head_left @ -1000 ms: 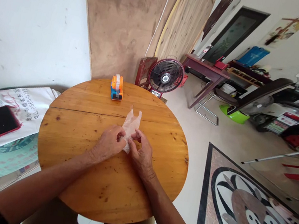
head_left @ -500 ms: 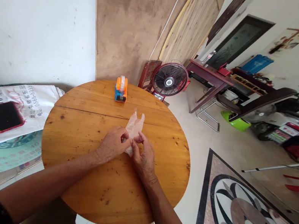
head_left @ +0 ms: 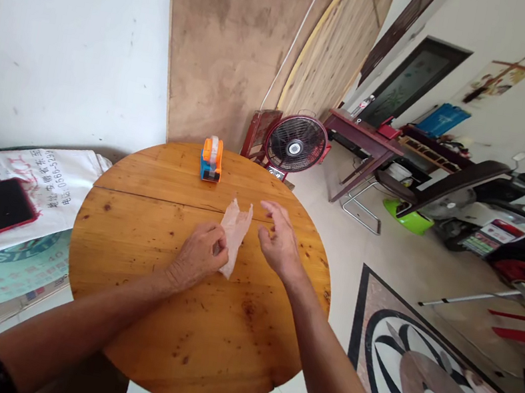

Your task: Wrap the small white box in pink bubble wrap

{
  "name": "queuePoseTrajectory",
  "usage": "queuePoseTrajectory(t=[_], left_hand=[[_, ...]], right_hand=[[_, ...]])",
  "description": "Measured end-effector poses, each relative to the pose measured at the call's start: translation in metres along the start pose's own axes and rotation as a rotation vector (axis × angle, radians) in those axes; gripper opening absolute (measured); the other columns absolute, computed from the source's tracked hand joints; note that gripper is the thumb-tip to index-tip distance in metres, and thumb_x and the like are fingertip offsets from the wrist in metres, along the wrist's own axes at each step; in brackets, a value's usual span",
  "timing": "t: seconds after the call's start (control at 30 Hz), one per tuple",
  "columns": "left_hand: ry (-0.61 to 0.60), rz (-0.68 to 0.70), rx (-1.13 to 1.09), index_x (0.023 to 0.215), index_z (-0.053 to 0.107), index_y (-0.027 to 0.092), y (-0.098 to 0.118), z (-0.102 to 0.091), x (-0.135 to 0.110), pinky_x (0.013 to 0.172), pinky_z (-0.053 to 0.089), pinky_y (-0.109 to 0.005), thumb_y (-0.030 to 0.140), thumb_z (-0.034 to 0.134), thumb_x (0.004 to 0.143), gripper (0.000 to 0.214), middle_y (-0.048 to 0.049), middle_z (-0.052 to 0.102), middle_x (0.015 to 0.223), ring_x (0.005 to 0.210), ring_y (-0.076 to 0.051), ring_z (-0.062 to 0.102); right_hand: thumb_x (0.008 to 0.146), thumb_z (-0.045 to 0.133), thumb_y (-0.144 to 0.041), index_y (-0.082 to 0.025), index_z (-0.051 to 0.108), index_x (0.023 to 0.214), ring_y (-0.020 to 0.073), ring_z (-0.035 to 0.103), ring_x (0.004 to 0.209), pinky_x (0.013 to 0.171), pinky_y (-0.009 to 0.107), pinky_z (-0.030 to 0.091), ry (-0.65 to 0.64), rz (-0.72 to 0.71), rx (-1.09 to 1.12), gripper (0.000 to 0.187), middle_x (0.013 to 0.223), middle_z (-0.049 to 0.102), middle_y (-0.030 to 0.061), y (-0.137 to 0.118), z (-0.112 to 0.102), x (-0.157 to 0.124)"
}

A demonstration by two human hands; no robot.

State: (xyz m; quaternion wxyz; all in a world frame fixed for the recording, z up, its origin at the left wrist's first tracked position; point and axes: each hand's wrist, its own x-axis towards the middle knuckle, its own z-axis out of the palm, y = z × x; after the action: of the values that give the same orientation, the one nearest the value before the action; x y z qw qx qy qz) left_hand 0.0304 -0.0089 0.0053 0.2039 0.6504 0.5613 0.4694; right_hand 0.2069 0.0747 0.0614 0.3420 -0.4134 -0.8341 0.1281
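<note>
A thin, crumpled, see-through plastic bag (head_left: 237, 227) with two handle-like points at its far end is at the middle of the round wooden table (head_left: 212, 337). My left hand (head_left: 200, 252) is closed in a pinch on the bag's left edge. To the right of the bag, my right hand (head_left: 281, 242) is apart from it, fingers spread and nothing in them. Beyond the bag, near the table's far edge, stands an orange and blue tape dispenser (head_left: 211, 160) with a roll of clear tape.
On the left, a phone (head_left: 7, 206) in a red case lies on stacked white sacks (head_left: 69, 166). A dark red fan (head_left: 296, 145) stands behind the table. Farther right are a desk (head_left: 362, 133), a chair (head_left: 452, 186) and a scooter (head_left: 495, 231).
My right hand has let go of the bag and moved right and away from me, its fingers opening. My left hand still pinches the bag.
</note>
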Motion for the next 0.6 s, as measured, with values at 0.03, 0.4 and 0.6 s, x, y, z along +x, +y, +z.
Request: queuePoseTrajectory(t=[0.03,0.4,0.6], left_hand=[[-0.001,0.007,0.006,0.07,0.051,0.02,0.0,0.0,0.0,0.07,0.045,-0.028,0.008,0.057,0.073,0.014,-0.0049,0.061,0.091,0.089,-0.019,0.057],[0.009,0.071,0.021,0.071,0.048,0.021,-0.002,0.003,-0.001,0.083,0.047,-0.035,0.007,0.054,0.075,0.015,-0.007,0.065,0.095,0.094,-0.022,0.059],[-0.002,0.067,0.027,0.07,0.047,0.021,-0.002,0.004,0.0,0.084,0.048,-0.034,0.006,0.054,0.074,0.018,-0.0056,0.065,0.091,0.096,-0.022,0.059]], right_hand=[[0.073,0.051,-0.005,-0.023,0.057,0.131,0.0248,0.058,0.119,0.103,0.045,0.047,-0.046,-0.011,0.008,0.061,0.139,0.055,0.0108,0.004,-0.002,0.01],[0.071,0.055,0.004,-0.025,0.074,0.098,0.0279,0.043,0.142,0.113,0.054,0.037,-0.487,-0.083,0.1,0.044,0.15,0.05,0.0044,0.017,-0.017,0.063],[0.073,0.072,-0.005,-0.023,0.076,0.081,0.0285,0.052,0.135,0.111,0.05,0.041,-0.57,-0.084,0.079,0.02,0.14,0.059,0.006,0.01,-0.007,0.084]])
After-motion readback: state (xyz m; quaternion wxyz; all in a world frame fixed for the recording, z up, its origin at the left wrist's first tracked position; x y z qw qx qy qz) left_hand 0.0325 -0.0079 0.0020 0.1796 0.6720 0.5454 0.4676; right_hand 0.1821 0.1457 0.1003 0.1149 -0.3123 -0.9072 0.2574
